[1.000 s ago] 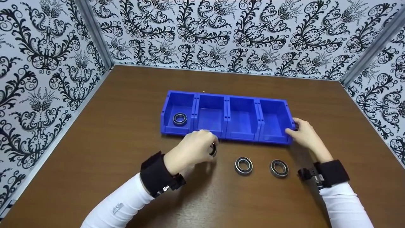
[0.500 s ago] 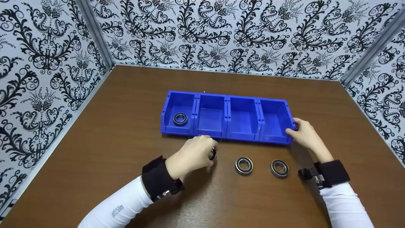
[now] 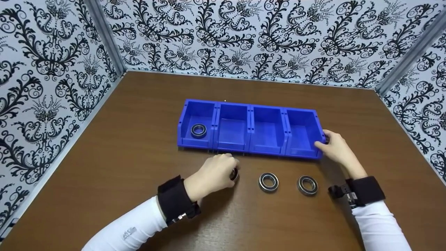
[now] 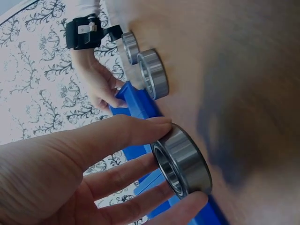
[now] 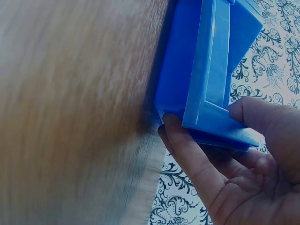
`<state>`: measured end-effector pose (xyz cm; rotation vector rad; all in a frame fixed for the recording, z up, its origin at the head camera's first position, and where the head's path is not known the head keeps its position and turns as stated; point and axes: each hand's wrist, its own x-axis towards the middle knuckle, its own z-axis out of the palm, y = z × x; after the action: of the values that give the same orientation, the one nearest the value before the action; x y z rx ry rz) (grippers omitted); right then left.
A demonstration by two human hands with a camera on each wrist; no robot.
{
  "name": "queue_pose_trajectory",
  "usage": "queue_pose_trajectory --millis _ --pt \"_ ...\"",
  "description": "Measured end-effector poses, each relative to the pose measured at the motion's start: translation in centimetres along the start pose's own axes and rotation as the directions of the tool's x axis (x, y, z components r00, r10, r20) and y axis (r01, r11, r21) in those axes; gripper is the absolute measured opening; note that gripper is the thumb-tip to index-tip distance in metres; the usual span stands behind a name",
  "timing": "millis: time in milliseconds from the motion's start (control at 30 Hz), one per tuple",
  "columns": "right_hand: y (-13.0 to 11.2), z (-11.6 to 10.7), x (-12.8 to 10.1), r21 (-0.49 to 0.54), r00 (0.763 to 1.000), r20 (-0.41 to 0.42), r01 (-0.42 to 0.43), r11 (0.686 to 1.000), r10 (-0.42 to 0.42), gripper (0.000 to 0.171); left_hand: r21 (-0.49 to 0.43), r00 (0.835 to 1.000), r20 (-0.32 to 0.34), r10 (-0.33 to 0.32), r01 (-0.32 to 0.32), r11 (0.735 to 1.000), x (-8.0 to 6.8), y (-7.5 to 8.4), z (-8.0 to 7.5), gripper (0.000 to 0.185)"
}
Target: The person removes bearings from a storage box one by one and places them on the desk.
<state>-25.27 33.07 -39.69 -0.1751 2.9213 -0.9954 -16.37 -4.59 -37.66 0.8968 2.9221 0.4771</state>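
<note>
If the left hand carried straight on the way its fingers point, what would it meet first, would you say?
Probably the front wall of the blue bin tray, near its second compartment; the left hand, holding a bearing, points toward it.

Your right hand [image 5: 243, 159] grips the end of the blue bin [image 5: 206, 70]: your thumb lies along its outer wall, your fingers [image 5: 187, 150] curl under the corner by the brown surface [image 5: 70, 112], where the bin rests. Patterned wall [image 5: 276, 61] shows behind the bin

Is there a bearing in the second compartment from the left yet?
No, only the leftmost compartment of the blue bin holds a bearing.
</note>
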Motion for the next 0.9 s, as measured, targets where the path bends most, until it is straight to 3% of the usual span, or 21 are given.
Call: queue_pose_trajectory --millis 267,900 --pt "-0.1 0.1 -0.1 0.008 1.0 -0.005 0.003 1.0 -0.003 0.054 0.01 0.999 -0.025 0.027 -0.026 1.0 -0.2 -0.2 0.8 0.024" --pt "0.2 0.0 0.1 0.003 1.0 0.0 0.0 1.0 0.0 0.055 0.019 1.0 -0.001 0.007 -0.007 1.0 0.1 -0.3 1.4 0.023"
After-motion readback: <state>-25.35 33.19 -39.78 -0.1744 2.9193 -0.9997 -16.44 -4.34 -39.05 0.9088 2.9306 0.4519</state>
